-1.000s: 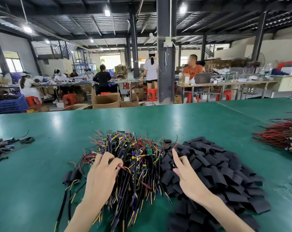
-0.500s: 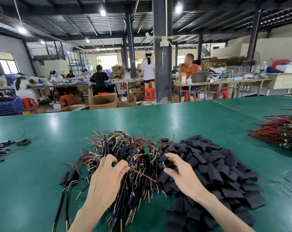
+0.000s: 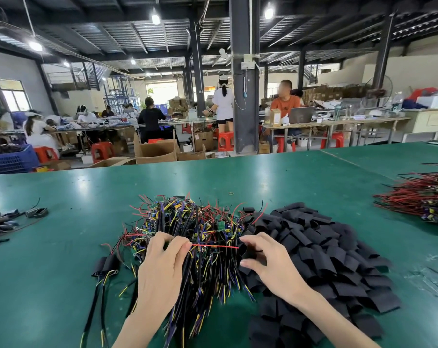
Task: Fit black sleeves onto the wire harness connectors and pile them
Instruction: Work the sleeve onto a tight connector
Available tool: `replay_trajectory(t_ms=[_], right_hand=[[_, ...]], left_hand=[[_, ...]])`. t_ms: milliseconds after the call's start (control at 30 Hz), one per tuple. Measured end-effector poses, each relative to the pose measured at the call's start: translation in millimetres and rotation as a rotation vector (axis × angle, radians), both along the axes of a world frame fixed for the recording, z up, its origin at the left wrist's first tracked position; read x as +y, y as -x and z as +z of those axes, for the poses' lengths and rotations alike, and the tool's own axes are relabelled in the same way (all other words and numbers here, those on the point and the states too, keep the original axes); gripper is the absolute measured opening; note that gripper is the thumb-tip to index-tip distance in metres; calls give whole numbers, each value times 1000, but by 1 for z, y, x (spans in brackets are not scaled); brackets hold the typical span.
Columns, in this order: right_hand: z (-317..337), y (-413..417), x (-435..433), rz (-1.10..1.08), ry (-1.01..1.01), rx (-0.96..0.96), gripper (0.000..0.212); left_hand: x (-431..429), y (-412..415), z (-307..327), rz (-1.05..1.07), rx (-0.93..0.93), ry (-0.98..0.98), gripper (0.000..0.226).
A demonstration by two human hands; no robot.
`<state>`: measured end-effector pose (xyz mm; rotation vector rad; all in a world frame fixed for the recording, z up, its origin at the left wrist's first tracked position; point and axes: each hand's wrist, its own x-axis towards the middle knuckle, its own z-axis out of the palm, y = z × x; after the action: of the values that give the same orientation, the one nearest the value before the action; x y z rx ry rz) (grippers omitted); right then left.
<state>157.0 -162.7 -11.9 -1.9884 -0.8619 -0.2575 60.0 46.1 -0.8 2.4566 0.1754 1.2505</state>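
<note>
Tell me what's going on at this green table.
A person is sleeving wire harnesses. The left hand pinches a red wire pulled from the harness pile, and the right hand holds a black sleeve at the edge of the sleeve pile. The wire runs straight between the two hands, its far end at the sleeve; whether it has entered is unclear. Sleeved harnesses lie on the green table left of the pile.

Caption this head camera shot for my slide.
Left hand holds a red wire to a black sleeve in the right hand, over the harness pile.
</note>
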Motion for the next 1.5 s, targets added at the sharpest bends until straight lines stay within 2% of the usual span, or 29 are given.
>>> replay_trajectory(t_ms=[100, 233, 333, 433, 567, 767, 933, 1100, 1500], right_hand=[[-1, 2, 1, 16, -37, 52, 40], [2, 3, 2, 11, -162, 178, 42], [4, 3, 0, -4, -213, 226, 44], [6, 4, -1, -9, -225, 219, 44], [7, 5, -1, -15, -154, 155, 46], [6, 6, 0, 4, -154, 165, 48], [7, 3, 0, -9, -265, 245, 47], [7, 2, 0, 36, -332, 291, 47], [6, 4, -1, 117, -289, 222, 53]], left_hand=[[-3, 0, -2, -17, 5, -12, 21], [-3, 0, -2, -47, 10, -55, 11], [-3, -1, -2, -61, 6, -84, 18], [-1, -1, -2, -70, -11, -118, 19], [-3, -1, -2, -104, -71, -170, 31], [-9, 0, 0, -104, -198, -228, 27], [-8, 1, 0, -80, -299, -209, 21], [-10, 2, 0, -122, -299, -248, 22], [-3, -1, -3, -85, -261, -181, 18]])
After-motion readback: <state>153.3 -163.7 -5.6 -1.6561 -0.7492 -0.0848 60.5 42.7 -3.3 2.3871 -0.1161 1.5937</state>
